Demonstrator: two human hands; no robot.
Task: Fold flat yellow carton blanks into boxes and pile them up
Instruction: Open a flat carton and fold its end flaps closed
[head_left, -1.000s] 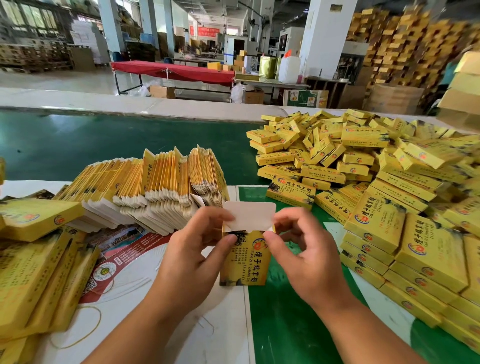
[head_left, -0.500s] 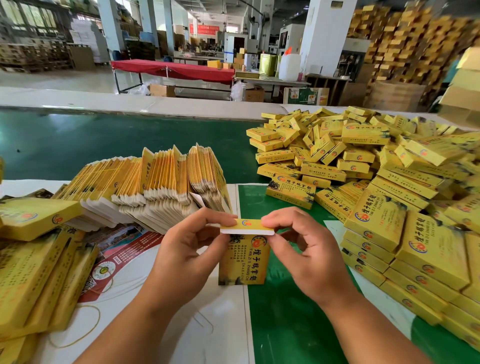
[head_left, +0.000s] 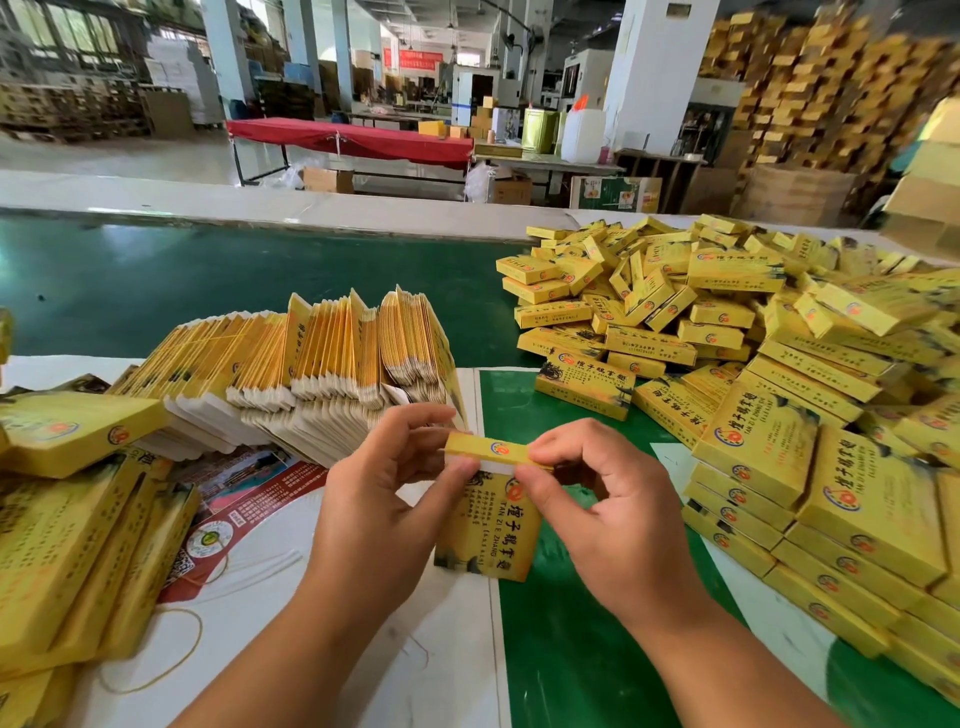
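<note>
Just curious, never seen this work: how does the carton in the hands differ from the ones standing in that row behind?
The held carton is opened into a box shape; the row of blanks is still flat. The held carton stands alone, pinched at its top flap by the left hand and right hand; the blanks stand on edge, packed together, untouched. Both share the yellow print.

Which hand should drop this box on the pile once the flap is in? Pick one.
Right. The right hand is nearer the pile of folded boxes on the right. The left hand is beside the flat blanks. Both pinch the box.
</note>
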